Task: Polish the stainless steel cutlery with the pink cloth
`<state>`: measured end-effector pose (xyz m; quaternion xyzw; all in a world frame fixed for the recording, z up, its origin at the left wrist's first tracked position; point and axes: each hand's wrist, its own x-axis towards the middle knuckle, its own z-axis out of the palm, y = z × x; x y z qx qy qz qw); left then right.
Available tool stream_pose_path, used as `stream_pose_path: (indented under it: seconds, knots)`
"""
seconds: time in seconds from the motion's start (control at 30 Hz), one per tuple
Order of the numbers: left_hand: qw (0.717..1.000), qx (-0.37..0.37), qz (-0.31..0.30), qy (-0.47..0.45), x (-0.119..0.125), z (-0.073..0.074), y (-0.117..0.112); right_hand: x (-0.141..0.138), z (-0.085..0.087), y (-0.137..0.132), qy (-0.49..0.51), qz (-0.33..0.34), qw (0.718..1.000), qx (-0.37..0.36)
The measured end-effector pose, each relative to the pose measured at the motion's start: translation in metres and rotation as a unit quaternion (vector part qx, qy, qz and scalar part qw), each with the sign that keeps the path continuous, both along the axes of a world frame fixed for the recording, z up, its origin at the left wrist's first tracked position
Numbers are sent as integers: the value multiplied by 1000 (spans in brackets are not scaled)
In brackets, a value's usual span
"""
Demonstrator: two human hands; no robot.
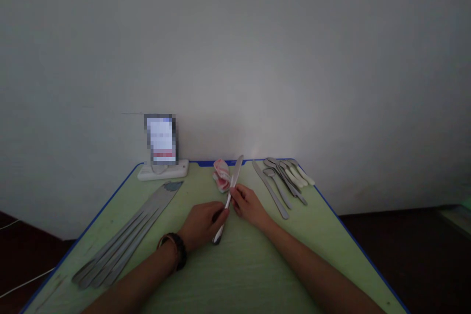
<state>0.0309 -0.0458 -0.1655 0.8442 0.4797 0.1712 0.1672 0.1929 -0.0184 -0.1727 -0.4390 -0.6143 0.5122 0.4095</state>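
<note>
A metal table knife is held between my two hands, its blade pointing to the wall and its handle end towards me. My left hand, with dark bands on the wrist, is closed on the handle. Higher up, near where the blade begins, my right hand pinches the same knife. Just beyond my fingers lies a crumpled pink-and-white cloth. To the right, another table knife and a spoon rest side by side on the green table.
Several long table knives lie fanned out at the left. At the far right is a group of spoons, some with pale handles. A phone with a blurred screen stands on a white base by the wall.
</note>
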Motion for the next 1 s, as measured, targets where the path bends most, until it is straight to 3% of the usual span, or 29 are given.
stream_pose_path:
  seconds: [0.27,1.0]
  knots:
    - [999,24,-25,43,-2,-3,1,1,1,-1,-26,-7,1000,13]
    - [998,11,-37,49,-4,-2,4,0,0,1,-86,3,996,28]
